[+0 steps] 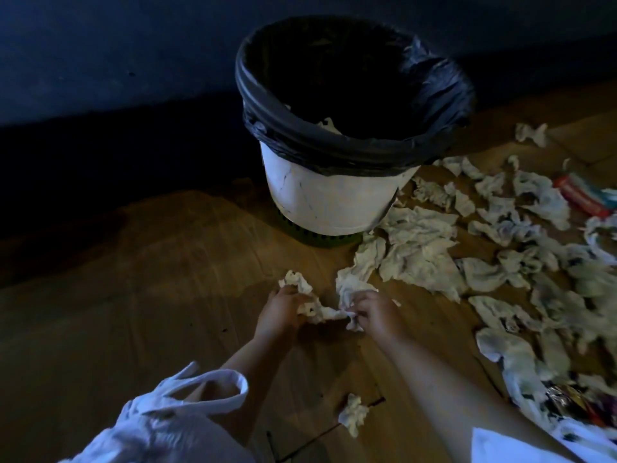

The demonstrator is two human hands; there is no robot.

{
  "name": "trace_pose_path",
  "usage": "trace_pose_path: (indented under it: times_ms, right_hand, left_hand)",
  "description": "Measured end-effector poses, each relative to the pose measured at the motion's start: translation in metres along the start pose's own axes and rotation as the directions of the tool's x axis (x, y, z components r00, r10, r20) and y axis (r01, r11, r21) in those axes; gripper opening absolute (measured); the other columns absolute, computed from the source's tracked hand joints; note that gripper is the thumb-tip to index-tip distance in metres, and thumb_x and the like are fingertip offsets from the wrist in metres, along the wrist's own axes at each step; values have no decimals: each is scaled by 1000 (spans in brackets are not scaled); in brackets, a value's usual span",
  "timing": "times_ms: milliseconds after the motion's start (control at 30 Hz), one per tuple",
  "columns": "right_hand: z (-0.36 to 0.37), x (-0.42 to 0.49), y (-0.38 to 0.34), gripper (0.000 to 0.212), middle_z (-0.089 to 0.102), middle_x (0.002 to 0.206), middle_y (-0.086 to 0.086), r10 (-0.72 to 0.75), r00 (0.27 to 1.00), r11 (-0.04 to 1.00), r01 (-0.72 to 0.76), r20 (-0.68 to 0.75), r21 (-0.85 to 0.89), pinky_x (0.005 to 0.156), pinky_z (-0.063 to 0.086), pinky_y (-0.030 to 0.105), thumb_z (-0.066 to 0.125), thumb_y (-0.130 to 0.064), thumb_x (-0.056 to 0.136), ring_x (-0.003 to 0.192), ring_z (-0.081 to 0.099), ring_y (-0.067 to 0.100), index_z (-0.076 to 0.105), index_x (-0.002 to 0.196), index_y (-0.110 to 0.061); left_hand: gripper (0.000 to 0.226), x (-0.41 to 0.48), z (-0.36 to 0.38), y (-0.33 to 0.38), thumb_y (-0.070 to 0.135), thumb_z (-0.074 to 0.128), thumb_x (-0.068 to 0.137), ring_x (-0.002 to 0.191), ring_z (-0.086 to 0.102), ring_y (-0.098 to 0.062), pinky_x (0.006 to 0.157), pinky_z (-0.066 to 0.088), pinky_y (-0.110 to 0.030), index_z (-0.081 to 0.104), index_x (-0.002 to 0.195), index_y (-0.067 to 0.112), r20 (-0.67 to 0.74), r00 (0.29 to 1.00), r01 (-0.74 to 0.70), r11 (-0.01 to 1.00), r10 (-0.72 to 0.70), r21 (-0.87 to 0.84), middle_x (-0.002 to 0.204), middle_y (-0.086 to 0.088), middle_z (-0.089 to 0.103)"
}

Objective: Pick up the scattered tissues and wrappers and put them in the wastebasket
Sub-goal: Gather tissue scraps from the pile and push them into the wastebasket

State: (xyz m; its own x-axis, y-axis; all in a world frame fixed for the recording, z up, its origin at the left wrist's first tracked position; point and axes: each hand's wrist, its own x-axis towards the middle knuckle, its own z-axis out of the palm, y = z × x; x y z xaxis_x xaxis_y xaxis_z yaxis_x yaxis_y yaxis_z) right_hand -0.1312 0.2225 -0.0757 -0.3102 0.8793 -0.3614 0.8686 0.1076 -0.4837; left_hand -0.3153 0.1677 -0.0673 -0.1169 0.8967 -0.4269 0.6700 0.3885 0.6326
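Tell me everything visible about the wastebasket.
The wastebasket is a round white bucket, plastic by its look, scuffed with dark marks, standing upright on the wooden floor by a dark wall. A black bag lines it, folded over the rim and bunched at the picture's right. A green slotted base shows underneath. One white tissue lies inside. Loose tissues reach its foot.

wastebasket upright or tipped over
Upright: the wastebasket stands on its base on the wooden floor, mouth facing up, black liner folded over the rim. One tissue shows inside; the rest is dark.
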Motion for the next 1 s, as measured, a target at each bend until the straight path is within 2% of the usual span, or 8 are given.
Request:
trace_pose_path:
  times_ms: [167, 267, 433, 533, 700, 833, 933, 1000]
  right_hand:
    - [-18, -16, -9, 24, 67, 101, 11, 230, 970, 884, -172, -83, 434, 71, 50, 21, 66, 0, 81, 95, 64, 23, 66, 105, 0]
    - [-43, -28, -32, 31, 63, 99, 7, 291, 955, 720, -186, -48, 669, 77, 51, 27, 63, -1, 83, 91, 59, 18, 62, 114, -1]
    - [-96, -49, -81, 30, 67, 94, 5, 211, 969, 575, -14, -132, 818, 70, 54, 17, 63, 0, 82, 78, 62, 10, 63, 112, 2]
    - [-139, -65, -112, 17, 69, 82, -2, 71, 977, 524, 133, -199, 841, 68, 56, 18, 61, 1, 83, 76, 66, 9, 69, 94, -9]
    - [-207, -62, -167, 17, 70, 62, -9, -17, 927, 393, 350, -374, 851, 58, 53, 15, 58, -1, 86, 61, 66, 1, 66, 80, -15]
    - [-227, -20, -199, 22, 67, 75, 1, 70, 872, 504, 389, -485, 771, 66, 53, 22, 56, 2, 86, 67, 62, 10, 65, 79, -17]
    - [-221, 6, -201, 22, 67, 103, 20, -9, 880, 835, 268, -474, 480, 70, 48, 27, 49, -2, 89, 89, 65, 28, 66, 103, -3]
    - [-216, 11, -195, 32, 61, 124, 14, -81, 883, 934, 229, -462, 274, 87, 49, 30, 49, -9, 91, 113, 59, 28, 60, 122, -9]
  left_hand:
    - [19, -18, -13, -5, 10, 57, 89, 103, 63, -19, 88, 55, -36, 60, 104, 22, -13, 998, 54, 955, -61, -293, 119, -7, 61]
    - [28, -20, -29, -1, 12, 62, 87, 91, 62, -10, 71, 55, -19, 60, 115, 12, -136, 990, 5, 960, -45, -281, 117, -4, 61]
    - [32, -28, -60, 15, 9, 67, 82, 76, 68, -19, 63, 59, -31, 64, 114, 4, -148, 988, -5, 956, -40, -292, 104, -12, 68]
    - [29, -32, -71, 24, 17, 70, 81, 64, 64, -19, 47, 46, -26, 64, 109, 9, -141, 987, 16, 918, -78, -395, 86, -8, 67]
    - [35, -41, -98, 44, 10, 67, 83, 78, 67, -28, 62, 56, -39, 62, 117, 6, -233, 970, -55, 881, -64, -469, 101, -11, 67]
    - [38, -52, -129, 57, 10, 66, 83, 79, 65, -18, 61, 54, -22, 61, 120, 7, -293, 956, -127, 903, 2, -409, 98, -2, 62]
    - [41, -64, -153, 71, 13, 68, 83, 70, 63, -12, 54, 52, -17, 59, 122, 7, -341, 940, -168, 872, 1, -460, 95, -3, 64]
    - [42, -75, -167, 83, 18, 66, 84, 61, 61, -3, 45, 47, -10, 57, 124, 9, -366, 931, -193, 855, 5, -481, 87, 6, 61]
